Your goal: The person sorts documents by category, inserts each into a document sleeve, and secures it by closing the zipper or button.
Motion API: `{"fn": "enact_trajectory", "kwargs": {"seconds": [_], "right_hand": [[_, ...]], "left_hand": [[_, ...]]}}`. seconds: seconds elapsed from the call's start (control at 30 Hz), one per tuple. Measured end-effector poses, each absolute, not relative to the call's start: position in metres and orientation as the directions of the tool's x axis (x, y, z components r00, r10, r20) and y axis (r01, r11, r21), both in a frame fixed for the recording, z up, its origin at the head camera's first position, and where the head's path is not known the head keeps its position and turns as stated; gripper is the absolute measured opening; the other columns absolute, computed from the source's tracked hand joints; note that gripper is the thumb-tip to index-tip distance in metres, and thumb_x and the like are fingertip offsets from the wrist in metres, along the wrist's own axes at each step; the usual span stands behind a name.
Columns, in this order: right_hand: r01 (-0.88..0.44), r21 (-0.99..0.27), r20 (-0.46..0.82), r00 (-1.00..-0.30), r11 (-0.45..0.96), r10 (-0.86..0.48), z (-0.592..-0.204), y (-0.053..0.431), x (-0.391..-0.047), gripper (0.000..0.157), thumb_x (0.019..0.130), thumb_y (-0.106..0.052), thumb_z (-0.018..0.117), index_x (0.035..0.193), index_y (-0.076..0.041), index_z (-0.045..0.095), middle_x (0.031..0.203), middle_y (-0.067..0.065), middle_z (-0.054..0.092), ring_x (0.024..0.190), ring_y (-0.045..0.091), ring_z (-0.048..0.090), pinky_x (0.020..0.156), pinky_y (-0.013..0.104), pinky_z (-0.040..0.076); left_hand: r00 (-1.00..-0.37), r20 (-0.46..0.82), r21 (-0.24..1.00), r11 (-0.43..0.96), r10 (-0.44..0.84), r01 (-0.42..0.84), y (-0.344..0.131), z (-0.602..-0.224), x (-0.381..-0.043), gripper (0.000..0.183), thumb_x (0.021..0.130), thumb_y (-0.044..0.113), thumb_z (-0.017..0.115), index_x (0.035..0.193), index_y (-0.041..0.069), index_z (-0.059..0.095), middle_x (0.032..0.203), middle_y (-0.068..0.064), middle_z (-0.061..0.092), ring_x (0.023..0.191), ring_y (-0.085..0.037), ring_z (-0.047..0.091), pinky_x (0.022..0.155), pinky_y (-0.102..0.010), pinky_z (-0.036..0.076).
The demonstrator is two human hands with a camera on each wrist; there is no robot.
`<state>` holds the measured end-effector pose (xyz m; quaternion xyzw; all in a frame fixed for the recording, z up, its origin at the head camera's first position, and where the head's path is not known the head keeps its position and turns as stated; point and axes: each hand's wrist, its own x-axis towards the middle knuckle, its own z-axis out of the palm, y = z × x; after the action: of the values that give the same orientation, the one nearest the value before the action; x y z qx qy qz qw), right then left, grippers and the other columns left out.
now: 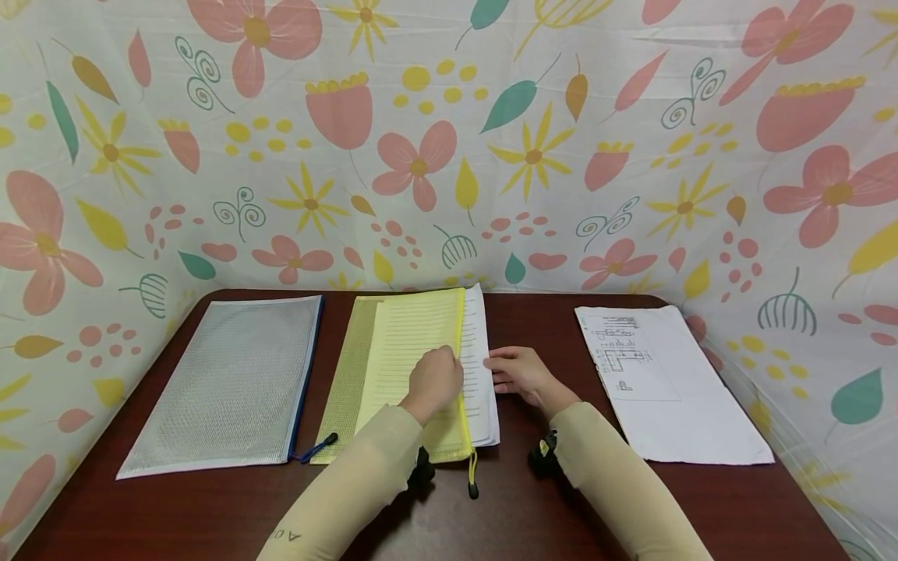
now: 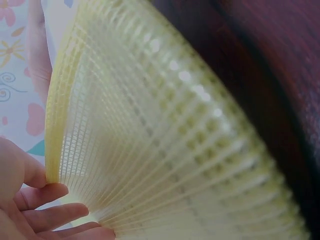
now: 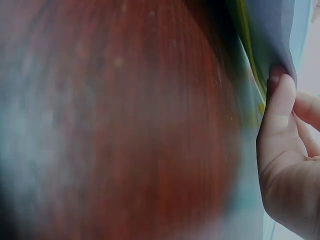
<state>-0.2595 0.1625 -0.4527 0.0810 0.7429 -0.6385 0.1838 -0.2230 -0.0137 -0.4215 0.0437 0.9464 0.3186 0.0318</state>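
Note:
A yellow mesh zipper pouch lies at the middle of the table, with printed paper sheets partly inside it and sticking out past its right edge. My left hand grips the pouch's yellow right edge; in the left wrist view the thumb and fingers pinch that edge and the mesh bows upward. The right edge of the sheets is pinched between thumb and fingers of my right hand, as the right wrist view also shows. A yellow zipper pull hangs at the pouch's lower right corner.
On the left lies a clear mesh pouch with a blue zipper edge and a blue pull reaching the yellow pouch. At the right is a stack of paper with a printed diagram. A floral curtain surrounds the dark table.

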Motion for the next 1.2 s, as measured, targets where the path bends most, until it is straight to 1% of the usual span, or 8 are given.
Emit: {"fn": "enact_trajectory", "kwargs": {"seconds": [0.17,0.3,0.4,0.57,0.87,1.13,1.2], "right_hand": [[0.36,-0.918,-0.381,-0.917,0.166,-0.116,-0.451,0.16,-0.258,0.042,0.087,-0.015,0.067,0.124,0.001,0.057,0.082,0.003,0.069,0.065,0.012,0.066,0.06,0.028,0.055],[0.359,-0.919,-0.38,-0.918,0.166,-0.117,-0.45,0.161,-0.256,0.041,0.088,-0.017,0.066,0.125,0.0,0.058,0.084,0.003,0.068,0.066,0.012,0.066,0.06,0.027,0.055],[0.353,-0.922,-0.374,-0.918,0.159,-0.131,-0.451,0.164,-0.256,0.04,0.089,-0.017,0.065,0.124,0.001,0.058,0.086,0.003,0.068,0.066,0.012,0.066,0.059,0.026,0.055],[0.347,-0.924,-0.369,-0.919,0.16,-0.139,-0.451,0.165,-0.256,0.039,0.089,-0.017,0.065,0.122,0.002,0.058,0.088,0.003,0.067,0.068,0.012,0.066,0.06,0.026,0.055],[0.328,-0.928,-0.351,-0.929,0.174,-0.116,-0.45,0.159,-0.255,0.037,0.088,-0.018,0.066,0.12,0.001,0.061,0.084,0.001,0.068,0.067,0.011,0.066,0.057,0.025,0.054],[0.326,-0.925,-0.352,-0.93,0.196,-0.111,-0.451,0.153,-0.257,0.034,0.087,-0.018,0.067,0.117,0.0,0.063,0.079,0.001,0.068,0.062,0.009,0.064,0.055,0.024,0.052],[0.318,-0.924,-0.347,-0.931,0.211,-0.112,-0.452,0.152,-0.258,0.034,0.087,-0.019,0.067,0.116,-0.001,0.064,0.08,0.001,0.067,0.061,0.009,0.062,0.054,0.024,0.051]], "left_hand": [[-0.995,-0.026,0.628,0.776,0.097,0.06,-0.014,-0.422,-0.223,0.023,0.096,0.015,0.044,0.078,0.006,0.055,0.067,-0.004,0.052,0.053,-0.015,0.045,0.043,-0.027,0.037],[-0.995,-0.022,0.653,0.755,0.094,0.057,-0.016,-0.425,-0.224,0.022,0.096,0.015,0.043,0.081,0.005,0.056,0.067,-0.004,0.052,0.051,-0.014,0.045,0.043,-0.026,0.036],[-0.995,-0.014,0.668,0.742,0.096,0.062,-0.017,-0.426,-0.224,0.022,0.097,0.014,0.042,0.084,0.004,0.057,0.066,-0.004,0.052,0.05,-0.014,0.045,0.043,-0.026,0.036],[-0.995,0.005,0.677,0.732,0.097,0.075,-0.018,-0.427,-0.223,0.023,0.097,0.014,0.041,0.084,0.004,0.057,0.065,-0.004,0.051,0.049,-0.014,0.044,0.042,-0.026,0.034],[-0.997,0.016,0.687,0.724,0.078,0.068,-0.018,-0.425,-0.222,0.021,0.096,0.014,0.042,0.087,0.002,0.058,0.067,-0.005,0.053,0.051,-0.015,0.045,0.044,-0.026,0.036],[-0.995,0.058,0.678,0.729,0.081,0.098,-0.019,-0.425,-0.222,0.021,0.095,0.013,0.043,0.084,0.003,0.057,0.067,-0.005,0.054,0.052,-0.015,0.045,0.044,-0.026,0.036],[-0.994,0.065,0.677,0.728,0.083,0.106,-0.018,-0.425,-0.223,0.021,0.095,0.013,0.044,0.083,0.003,0.057,0.066,-0.005,0.053,0.052,-0.015,0.045,0.044,-0.027,0.036]]}}
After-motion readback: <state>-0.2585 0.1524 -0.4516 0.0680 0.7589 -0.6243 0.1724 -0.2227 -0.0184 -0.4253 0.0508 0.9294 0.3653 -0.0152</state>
